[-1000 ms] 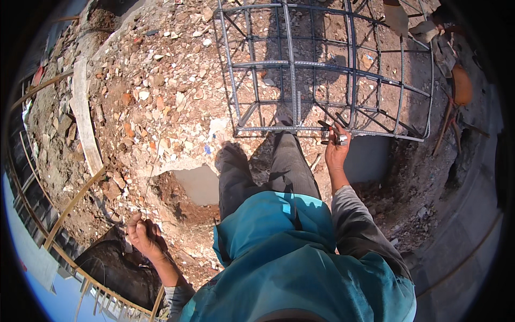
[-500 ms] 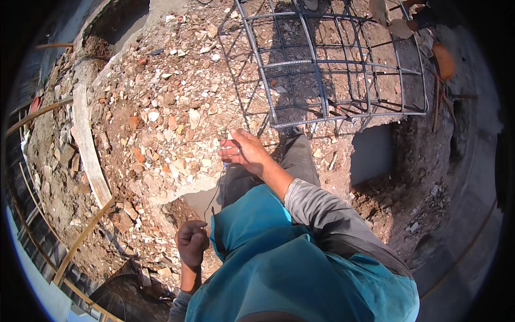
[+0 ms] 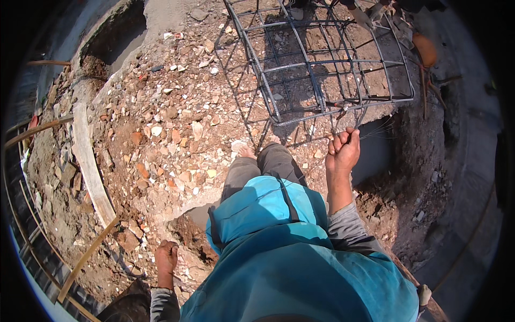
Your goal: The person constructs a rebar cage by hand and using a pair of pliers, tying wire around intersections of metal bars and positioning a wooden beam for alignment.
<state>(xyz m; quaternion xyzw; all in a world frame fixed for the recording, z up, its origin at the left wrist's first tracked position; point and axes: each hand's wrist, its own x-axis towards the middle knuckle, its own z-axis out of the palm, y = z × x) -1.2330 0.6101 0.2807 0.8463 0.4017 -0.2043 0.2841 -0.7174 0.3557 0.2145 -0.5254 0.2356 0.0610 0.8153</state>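
My right hand (image 3: pixel 343 151) is closed on a bunch of thin tie wires (image 3: pixel 380 130), whose loose ends fan out to the right over a pit. Just beyond it lies the near edge of a rebar cage (image 3: pixel 316 64), built of long bars and square hoops. A small dark and reddish item (image 3: pixel 340 110), too small to name, rests at that edge. Low on the left, my left hand (image 3: pixel 166 257) is a closed fist above the rubble; whatever it holds, if anything, is hidden.
A co-worker's gloved hands (image 3: pixel 370 16) are at the cage's far right, near an orange rounded object (image 3: pixel 425 50). Pits open at right (image 3: pixel 370 155) and upper left (image 3: pixel 126 40). A plank (image 3: pixel 91 155) and wooden poles (image 3: pixel 86 257) lie left on broken rubble (image 3: pixel 177 112).
My right hand has moved right from above my legs to the cage's near edge and closed on wires. My left hand has moved left and down; the thin wire beside it no longer shows.
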